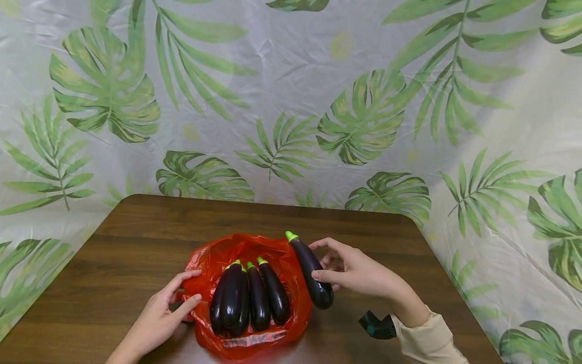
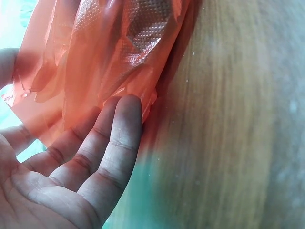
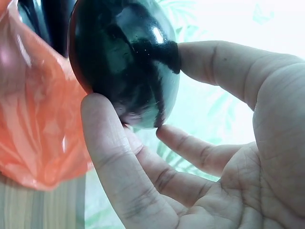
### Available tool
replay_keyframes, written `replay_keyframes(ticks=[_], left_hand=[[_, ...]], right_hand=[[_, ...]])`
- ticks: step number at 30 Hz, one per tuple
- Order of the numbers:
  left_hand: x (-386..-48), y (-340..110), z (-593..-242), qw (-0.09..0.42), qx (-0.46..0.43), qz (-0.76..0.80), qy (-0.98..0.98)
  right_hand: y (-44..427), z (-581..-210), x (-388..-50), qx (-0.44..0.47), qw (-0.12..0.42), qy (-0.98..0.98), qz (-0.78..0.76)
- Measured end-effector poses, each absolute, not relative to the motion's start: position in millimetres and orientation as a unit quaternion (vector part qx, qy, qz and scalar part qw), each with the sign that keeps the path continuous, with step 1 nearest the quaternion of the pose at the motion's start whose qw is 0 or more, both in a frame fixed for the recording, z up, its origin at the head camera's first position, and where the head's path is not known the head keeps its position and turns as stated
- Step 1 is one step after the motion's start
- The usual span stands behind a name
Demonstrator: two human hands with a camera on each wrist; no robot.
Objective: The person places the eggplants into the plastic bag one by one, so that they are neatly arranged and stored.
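A red plastic bag (image 1: 297,323) stands with its mouth open on the table, holding several dark purple eggplants (image 1: 259,301) with green stem ends. My left hand (image 1: 159,313) holds the bag's left side, its thumb and index finger over the rim. In the left wrist view, other fingers (image 2: 126,124) lie against the outside of the red film. Above the bag's right edge, my right hand (image 1: 359,270) grips a single eggplant (image 1: 311,273), stem end tilted up and leftward. The right wrist view shows the fingers around this eggplant's rounded end (image 3: 126,62).
A dark brown wooden table (image 1: 136,242) lies under the bag. Behind it hangs a pale cloth (image 1: 291,91) printed with green leaves. A black device (image 1: 377,325) sits at the right wrist, beside a beige sleeve (image 1: 427,336).
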State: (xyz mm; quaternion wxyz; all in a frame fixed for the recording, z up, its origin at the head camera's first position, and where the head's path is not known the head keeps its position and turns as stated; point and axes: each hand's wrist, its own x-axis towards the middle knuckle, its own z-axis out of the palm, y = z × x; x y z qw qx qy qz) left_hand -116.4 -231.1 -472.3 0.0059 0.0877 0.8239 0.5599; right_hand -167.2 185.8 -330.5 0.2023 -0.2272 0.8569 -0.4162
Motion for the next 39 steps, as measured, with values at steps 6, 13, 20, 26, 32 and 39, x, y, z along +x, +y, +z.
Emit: replay_keyframes(ticks=[6, 13, 20, 26, 32, 39], left_hand=[[-116.8, -230.7, -471.7, 0.005, 0.091, 0.558, 0.825], [-117.1, -230.6, -472.0, 0.000, 0.094, 0.556, 0.826], [-117.7, -230.5, -472.9, 0.001, 0.094, 0.558, 0.824], [-117.0, -229.8, -473.2, 0.003, 0.092, 0.560, 0.824], [-116.3, -229.8, -472.8, 0.007, 0.090, 0.563, 0.822], [-116.5, -230.5, -470.7, 0.008, 0.091, 0.559, 0.824]], right_hand=[[172.7, -329.9, -165.3, -0.231, 0.218, 0.851, -0.418], [156.4, -334.4, -166.5, -0.228, 0.228, 0.856, -0.405], [137.7, -340.3, -169.2, -0.238, 0.228, 0.864, -0.380], [121.3, -348.1, -171.7, -0.236, 0.237, 0.864, -0.375], [108.7, -352.0, -171.8, -0.241, 0.241, 0.866, -0.367], [94.7, -346.9, -171.0, -0.242, 0.236, 0.869, -0.360]])
